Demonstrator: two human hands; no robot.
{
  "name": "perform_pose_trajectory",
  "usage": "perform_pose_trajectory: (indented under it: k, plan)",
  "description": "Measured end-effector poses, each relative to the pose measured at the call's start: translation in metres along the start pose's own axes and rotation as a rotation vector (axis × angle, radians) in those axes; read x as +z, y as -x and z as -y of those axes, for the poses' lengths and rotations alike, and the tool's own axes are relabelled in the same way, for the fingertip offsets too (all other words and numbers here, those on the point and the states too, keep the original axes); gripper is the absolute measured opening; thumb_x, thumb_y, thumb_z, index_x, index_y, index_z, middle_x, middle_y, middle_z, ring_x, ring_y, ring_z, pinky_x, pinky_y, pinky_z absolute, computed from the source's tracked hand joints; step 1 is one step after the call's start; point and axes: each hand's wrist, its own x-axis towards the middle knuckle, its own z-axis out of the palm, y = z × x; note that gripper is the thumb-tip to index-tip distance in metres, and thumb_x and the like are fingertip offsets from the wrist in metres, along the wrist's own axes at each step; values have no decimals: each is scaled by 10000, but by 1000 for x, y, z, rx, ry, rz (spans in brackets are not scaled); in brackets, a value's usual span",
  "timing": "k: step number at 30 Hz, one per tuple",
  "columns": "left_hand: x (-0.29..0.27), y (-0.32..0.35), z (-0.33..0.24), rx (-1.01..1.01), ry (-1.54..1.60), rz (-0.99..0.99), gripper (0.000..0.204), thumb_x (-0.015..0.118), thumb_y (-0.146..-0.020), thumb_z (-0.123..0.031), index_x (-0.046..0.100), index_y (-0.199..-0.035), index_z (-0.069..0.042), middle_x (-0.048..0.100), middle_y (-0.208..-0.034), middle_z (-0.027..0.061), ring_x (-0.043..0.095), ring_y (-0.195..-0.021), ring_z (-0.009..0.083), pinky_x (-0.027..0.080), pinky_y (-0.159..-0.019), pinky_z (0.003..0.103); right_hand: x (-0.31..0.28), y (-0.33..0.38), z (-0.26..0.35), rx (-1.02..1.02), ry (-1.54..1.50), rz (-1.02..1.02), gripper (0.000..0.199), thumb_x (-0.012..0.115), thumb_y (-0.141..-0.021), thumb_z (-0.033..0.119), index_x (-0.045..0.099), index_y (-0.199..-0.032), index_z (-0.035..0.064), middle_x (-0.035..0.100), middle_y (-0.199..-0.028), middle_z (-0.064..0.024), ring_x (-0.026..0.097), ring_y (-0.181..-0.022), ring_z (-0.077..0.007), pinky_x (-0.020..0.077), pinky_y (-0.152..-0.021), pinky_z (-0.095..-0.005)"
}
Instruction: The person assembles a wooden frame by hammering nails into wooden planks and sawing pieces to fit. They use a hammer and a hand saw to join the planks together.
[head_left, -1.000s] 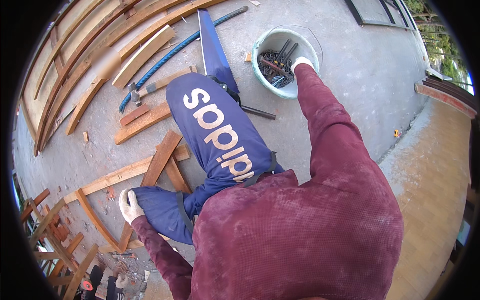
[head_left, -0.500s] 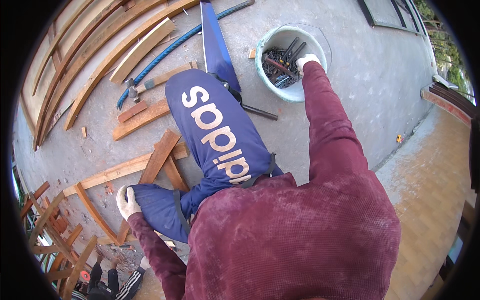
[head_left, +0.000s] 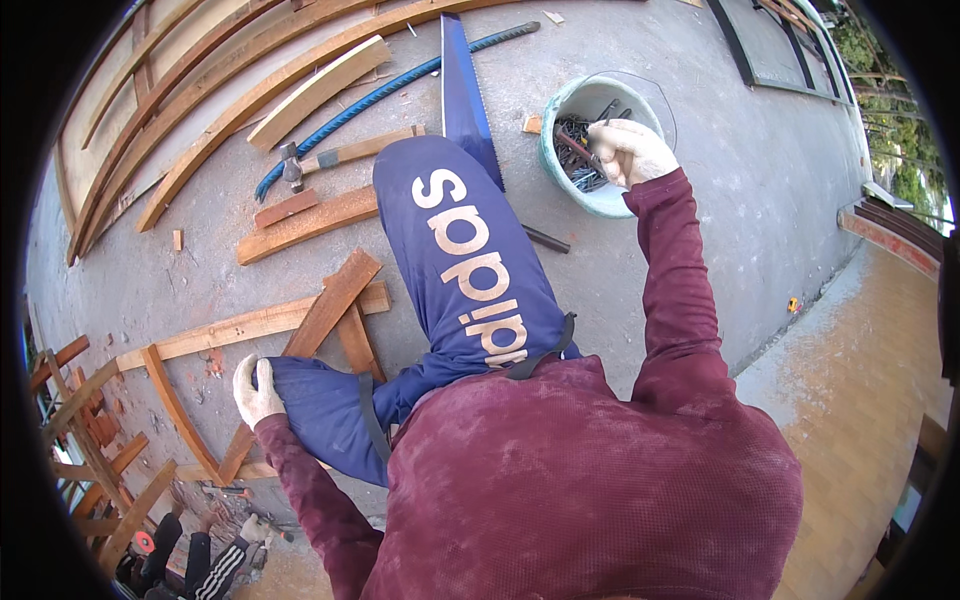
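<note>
A: We look down on a grey concrete floor [head_left: 700, 260], with long curved wooden planks [head_left: 250, 90] lying along its far left edge and a tan paved strip at the right.

B: Where do we place the hands?

A: Our right hand [head_left: 628, 152], in a pale glove, is over the rim of a light green bucket [head_left: 600, 195]. Its fingers are curled closed around a few dark nails [head_left: 580, 160]; more of them lie inside the bucket. Our left hand [head_left: 258, 388], also gloved, rests on the blue trouser knee, fingers bent over the cloth, just beside a frame of nailed wooden battens [head_left: 330, 310].

B: And around them?

A: A hammer [head_left: 330, 160] with a wooden handle lies beyond the knee, near two short boards [head_left: 305, 225]. A blue ribbed bar [head_left: 390, 90] runs past it. A saw blade [head_left: 462, 90] points away from the leg, just left of the bucket. At lower left we see another person's dark striped sleeves [head_left: 215, 565].
</note>
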Motion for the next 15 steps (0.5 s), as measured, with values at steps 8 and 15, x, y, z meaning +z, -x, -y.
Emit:
perform_pose_trajectory:
  k: [8,15]
  plan:
    - [5,-1,10,-19,17,12,351,710,-972,-250,719,-1189,26,692,-1239,163,640,-1169,293,457,-1068,393,14,4,75,-204,651,-192,205,711,-960,262,721,-972,58,639,-693,4,555,-508,-72,412,-437,-233]
    - [4,3,26,-28,-8,15,364,715,-975,-262,716,-1208,17,682,-1257,159,624,-1202,289,443,-1090,395,-22,6,60,32,798,7,313,657,-984,218,722,-1244,57,718,-847,-60,633,-668,-94,501,-567,-236]
